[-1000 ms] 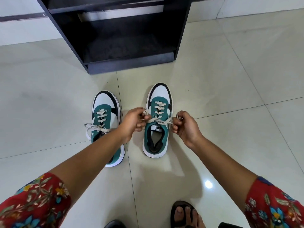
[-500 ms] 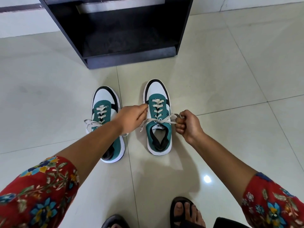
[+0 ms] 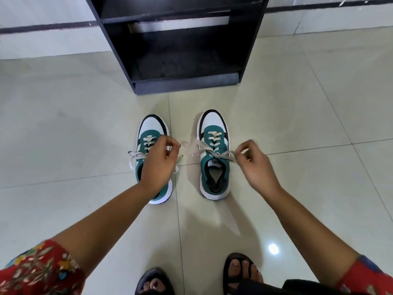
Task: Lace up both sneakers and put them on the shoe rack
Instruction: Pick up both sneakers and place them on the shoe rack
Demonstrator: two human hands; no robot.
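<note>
Two green, white and black sneakers stand side by side on the tiled floor, toes toward the black shoe rack (image 3: pixel 187 87). The left sneaker (image 3: pixel 152 127) is laced, with loose lace ends trailing to both sides, and my left hand (image 3: pixel 158 167) hovers over its rear half. The right sneaker (image 3: pixel 214 175) has a beige lace (image 3: pixel 214 154) crossed at its top eyelets. My left hand pinches the blurred left end of that lace. My right hand (image 3: pixel 258 165) pinches the right end beside the shoe.
The rack's low shelf (image 3: pixel 182 67) stands open just beyond the shoes, against a white wall. My feet in black sandals (image 3: pixel 240 271) are at the bottom edge. Glossy tile lies on both sides of the shoes.
Both hands have loosened from tight fists to fingertip pinches and spread a little wider. The lace's left end now hangs slack and blurred. The view has tilted up, showing more of the rack.
</note>
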